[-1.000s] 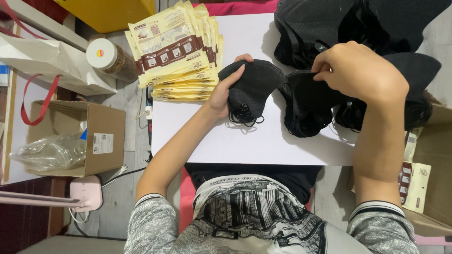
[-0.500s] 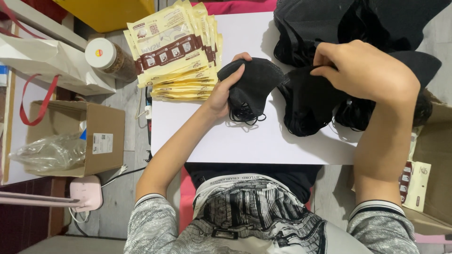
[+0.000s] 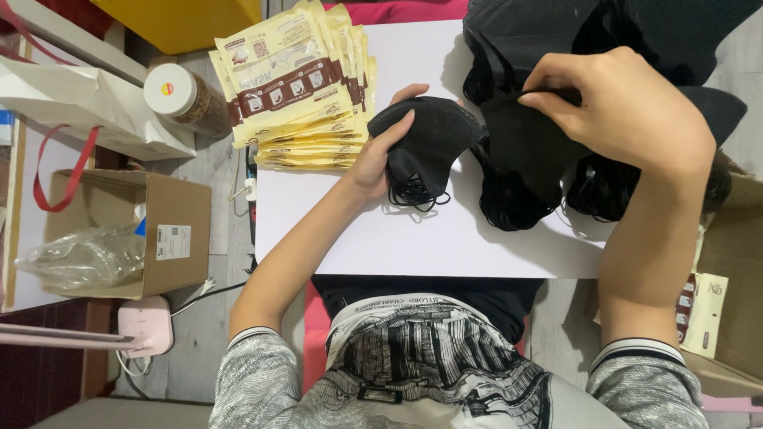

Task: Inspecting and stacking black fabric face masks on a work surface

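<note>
My left hand [image 3: 380, 152] grips a small stack of folded black face masks [image 3: 425, 147], their ear loops dangling onto the white tabletop [image 3: 413, 246]. My right hand [image 3: 628, 103] pinches the edge of another black mask on a larger pile of black masks [image 3: 524, 171] at the right of the table. Just left of the held masks lies a fanned stack of cream and brown flat packets [image 3: 298, 87].
An open cardboard box [image 3: 171, 230] with a clear plastic bag [image 3: 83, 258] stands on the floor at left. A white-lidded jar [image 3: 179, 95] and a white bag with red handles [image 3: 87, 111] sit beyond it. More cardboard [image 3: 727, 254] is at right.
My right hand has shifted slightly left over the mask pile, its pinch on a mask edge more visible. My left hand keeps the same masks in place.
</note>
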